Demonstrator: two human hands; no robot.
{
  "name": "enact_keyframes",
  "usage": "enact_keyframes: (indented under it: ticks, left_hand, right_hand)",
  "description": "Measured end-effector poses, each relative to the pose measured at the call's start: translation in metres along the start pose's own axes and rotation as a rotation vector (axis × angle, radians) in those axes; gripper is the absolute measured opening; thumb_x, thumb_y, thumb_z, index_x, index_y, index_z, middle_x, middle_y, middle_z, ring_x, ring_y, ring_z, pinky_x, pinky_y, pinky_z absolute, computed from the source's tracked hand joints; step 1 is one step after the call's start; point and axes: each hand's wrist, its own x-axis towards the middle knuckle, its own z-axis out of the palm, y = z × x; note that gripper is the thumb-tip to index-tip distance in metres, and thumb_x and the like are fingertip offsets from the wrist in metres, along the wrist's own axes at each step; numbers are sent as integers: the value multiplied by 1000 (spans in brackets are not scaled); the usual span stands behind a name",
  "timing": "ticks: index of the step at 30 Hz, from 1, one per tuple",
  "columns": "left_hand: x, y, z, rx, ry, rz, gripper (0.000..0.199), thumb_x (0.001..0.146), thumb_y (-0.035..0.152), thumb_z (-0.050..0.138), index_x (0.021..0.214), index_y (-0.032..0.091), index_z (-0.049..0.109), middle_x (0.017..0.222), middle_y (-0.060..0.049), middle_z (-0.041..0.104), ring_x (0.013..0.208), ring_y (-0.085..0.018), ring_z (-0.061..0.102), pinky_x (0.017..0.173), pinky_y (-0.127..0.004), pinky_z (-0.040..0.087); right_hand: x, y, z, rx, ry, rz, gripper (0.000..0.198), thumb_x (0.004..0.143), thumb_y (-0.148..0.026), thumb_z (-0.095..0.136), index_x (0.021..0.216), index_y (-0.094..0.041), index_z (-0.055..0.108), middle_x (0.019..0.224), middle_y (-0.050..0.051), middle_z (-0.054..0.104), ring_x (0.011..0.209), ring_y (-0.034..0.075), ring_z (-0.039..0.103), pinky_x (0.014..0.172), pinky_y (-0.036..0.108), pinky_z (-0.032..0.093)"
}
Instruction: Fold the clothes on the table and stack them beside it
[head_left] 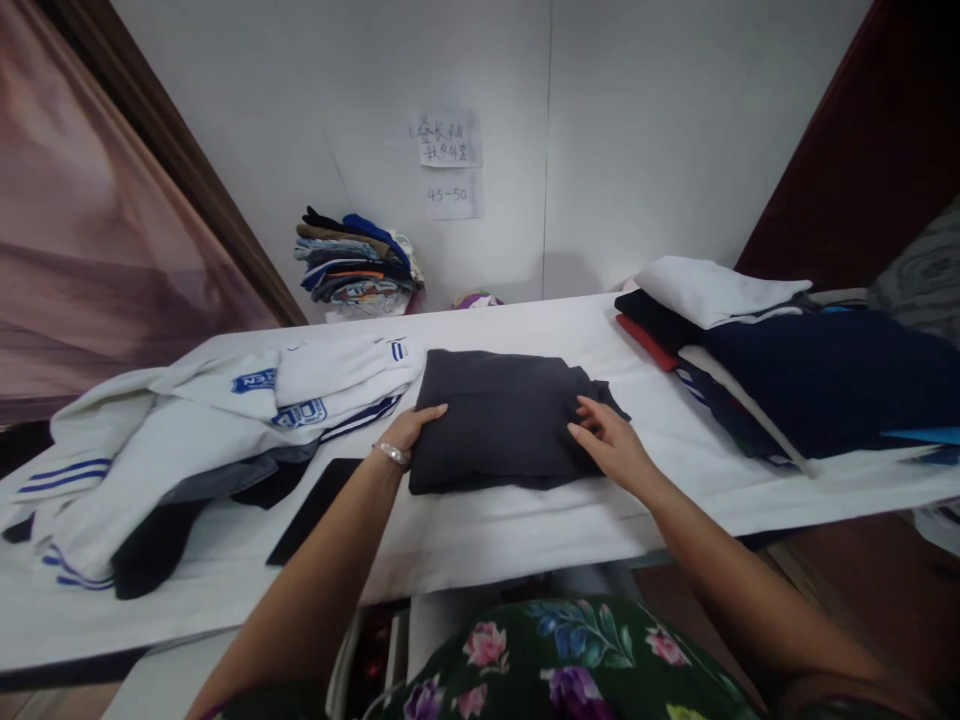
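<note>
A dark grey garment (495, 420), folded into a rough rectangle, lies flat in front of me on the white-covered table. My left hand (411, 432) pinches its left edge, thumb on top and the other fingers hidden at or under the cloth; a silver bracelet circles that wrist. At the garment's right end, where the layers stick out unevenly, my right hand (609, 440) hovers over or lightly touches the cloth with its fingers apart.
White jackets (202, 420) with blue trim lie loosely on the left, beside a flat black item (311, 510). Folded clothes (802, 370) are heaped on the right. Another clothes stack (360, 262) stands behind the table, below paper notes (450, 165) on the wall.
</note>
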Motion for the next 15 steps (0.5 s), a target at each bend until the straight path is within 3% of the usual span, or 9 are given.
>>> enact_keyframes:
  ticks: [2, 5, 8, 11, 15]
  left_hand:
    - [-6, 24, 12, 77, -16, 77, 26, 57, 16, 75, 81, 10, 67, 66, -9, 71, 54, -22, 66, 55, -32, 57]
    - [-20, 74, 39, 271, -48, 219, 35, 52, 22, 78, 83, 12, 66, 67, -8, 71, 56, -23, 66, 57, -35, 56]
    - [-47, 124, 78, 568, -101, 489, 46, 52, 30, 80, 93, 15, 67, 78, -6, 72, 68, -25, 68, 68, -38, 55]
    - [-88, 152, 123, 976, -101, 831, 48, 58, 31, 78, 102, 17, 67, 92, -5, 71, 87, -26, 66, 82, -37, 51]
    - [-137, 145, 168, 1463, -174, 1221, 59, 67, 27, 72, 123, 25, 57, 103, -2, 69, 99, -24, 62, 88, -35, 46]
  right_hand:
    - [-8, -7, 6, 178, -71, 161, 58, 79, -48, 61, 131, -24, 51, 114, 9, 62, 89, 20, 61, 77, 37, 52]
    - [-7, -17, 9, 478, -129, 373, 69, 76, -47, 65, 138, -27, 42, 121, 8, 59, 98, 20, 61, 83, 37, 52]
    - [6, -33, 6, 781, -131, 452, 81, 76, -50, 67, 145, -33, 28, 122, 7, 60, 107, 21, 60, 86, 37, 52]
    - [27, -48, 1, 1122, -141, 379, 81, 77, -60, 61, 145, -38, 22, 109, 4, 66, 105, 21, 62, 88, 41, 51]
    - [59, -51, -5, 1421, -128, 115, 56, 81, -66, 49, 126, -33, 51, 103, 4, 69, 105, 23, 61, 95, 47, 47]
